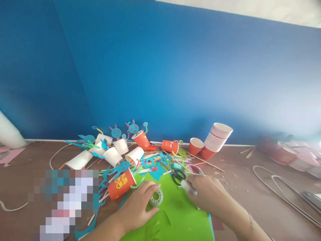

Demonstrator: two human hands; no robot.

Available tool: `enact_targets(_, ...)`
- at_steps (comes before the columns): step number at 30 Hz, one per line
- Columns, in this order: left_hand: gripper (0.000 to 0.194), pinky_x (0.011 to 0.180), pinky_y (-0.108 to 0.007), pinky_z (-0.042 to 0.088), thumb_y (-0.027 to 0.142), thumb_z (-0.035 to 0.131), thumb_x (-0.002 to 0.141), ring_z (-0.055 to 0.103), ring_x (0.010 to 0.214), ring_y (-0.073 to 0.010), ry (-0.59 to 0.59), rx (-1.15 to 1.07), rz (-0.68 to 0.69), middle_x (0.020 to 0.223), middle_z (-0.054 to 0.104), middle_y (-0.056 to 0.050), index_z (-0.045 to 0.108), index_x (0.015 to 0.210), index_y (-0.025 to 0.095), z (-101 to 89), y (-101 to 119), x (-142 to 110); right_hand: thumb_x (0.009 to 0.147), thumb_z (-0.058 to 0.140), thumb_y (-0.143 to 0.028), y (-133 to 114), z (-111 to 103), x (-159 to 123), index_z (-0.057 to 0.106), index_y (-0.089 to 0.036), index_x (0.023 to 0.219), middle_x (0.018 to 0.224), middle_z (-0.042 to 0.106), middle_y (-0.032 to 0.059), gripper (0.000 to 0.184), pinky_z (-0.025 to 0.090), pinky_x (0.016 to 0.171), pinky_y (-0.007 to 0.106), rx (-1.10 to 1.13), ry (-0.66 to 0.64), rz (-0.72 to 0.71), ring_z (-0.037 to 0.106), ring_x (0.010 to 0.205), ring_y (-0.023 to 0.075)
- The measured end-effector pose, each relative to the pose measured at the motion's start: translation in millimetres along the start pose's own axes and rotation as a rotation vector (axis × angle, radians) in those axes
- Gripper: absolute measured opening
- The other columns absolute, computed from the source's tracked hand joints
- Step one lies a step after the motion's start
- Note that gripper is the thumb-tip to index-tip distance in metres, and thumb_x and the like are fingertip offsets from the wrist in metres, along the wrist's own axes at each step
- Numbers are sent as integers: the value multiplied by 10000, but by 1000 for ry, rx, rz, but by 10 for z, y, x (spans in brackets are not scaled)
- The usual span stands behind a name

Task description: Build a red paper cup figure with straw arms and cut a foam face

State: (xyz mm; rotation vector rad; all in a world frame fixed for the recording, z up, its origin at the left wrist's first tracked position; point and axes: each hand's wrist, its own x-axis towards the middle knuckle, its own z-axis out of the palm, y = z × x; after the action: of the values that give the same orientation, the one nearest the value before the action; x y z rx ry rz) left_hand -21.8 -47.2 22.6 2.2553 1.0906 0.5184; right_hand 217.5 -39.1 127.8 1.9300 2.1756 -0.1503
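Observation:
My left hand lies over the green paper, fingers stretched out and thumb apart. A roll of clear tape sits between its forefinger and thumb; I cannot tell if they press on it. My right hand is closed and blurred, with a short whitish, grey-ended thing at its fingers. Just beyond it are black-handled scissors. Beside my left hand, a red paper cup lies tilted, with a blue paper face and a green straw.
Behind, white cups, red cups and blue paper faces crowd against the blue wall. Straws and paper scraps are heaped in the middle. A leaning cup stack stands right. Cables cross the brown table.

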Motion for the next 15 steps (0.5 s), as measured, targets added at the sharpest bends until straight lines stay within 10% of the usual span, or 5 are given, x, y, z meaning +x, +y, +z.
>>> enact_targets(8, 691, 1101, -438, 377, 197, 684, 757, 424, 1312, -270, -18, 18, -19, 1421, 460, -115, 410, 1392, 217, -12, -27, 14, 823, 543, -112, -438, -26, 946, 686, -114, 961, 917, 731, 175, 199, 457, 692, 326, 31, 174, -5, 701, 884, 301)
enact_targets(15, 686, 1136, -526, 295, 264, 697, 764, 416, 1325, -300, -2, 36, -10, 1431, 466, -130, 422, 1390, 211, 2, -65, 25, 852, 485, -41, -520, 184, 1078, 644, -91, 1068, 1046, 680, 201, 273, 453, 778, 351, 65, 236, 39, 648, 1002, 302)
